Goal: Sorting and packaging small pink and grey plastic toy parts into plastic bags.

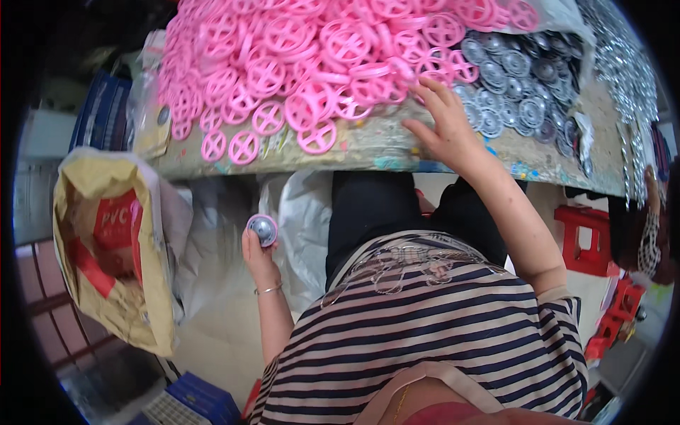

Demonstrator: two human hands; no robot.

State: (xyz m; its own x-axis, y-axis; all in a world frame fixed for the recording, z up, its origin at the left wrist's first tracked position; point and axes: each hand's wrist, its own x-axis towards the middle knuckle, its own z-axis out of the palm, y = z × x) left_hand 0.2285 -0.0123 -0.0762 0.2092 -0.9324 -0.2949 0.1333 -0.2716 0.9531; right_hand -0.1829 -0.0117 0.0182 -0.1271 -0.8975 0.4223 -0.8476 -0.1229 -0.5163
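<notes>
Low on the left, beside the table's front edge, my left hand (256, 253) grips a pink ring with a grey disc (263, 229) set in its middle. Over the table my right hand (448, 126) is open, thumb and fingers apart. Its fingertips reach the edge of a large heap of pink spoked rings (347, 42); whether they touch one I cannot tell. Just right of that hand lies a pile of grey round discs (516, 85). Several pink rings, one of them a single ring (244, 147), lie loose near the front edge.
The worn, paint-spotted table (375, 152) spans the view before my lap. A paper sack (78, 283) stands upright with its mouth open at the left. Silvery strips (623, 78) hang over the table's right end. A red stool (582, 237) is on the floor at right, near another person's arm (652, 219).
</notes>
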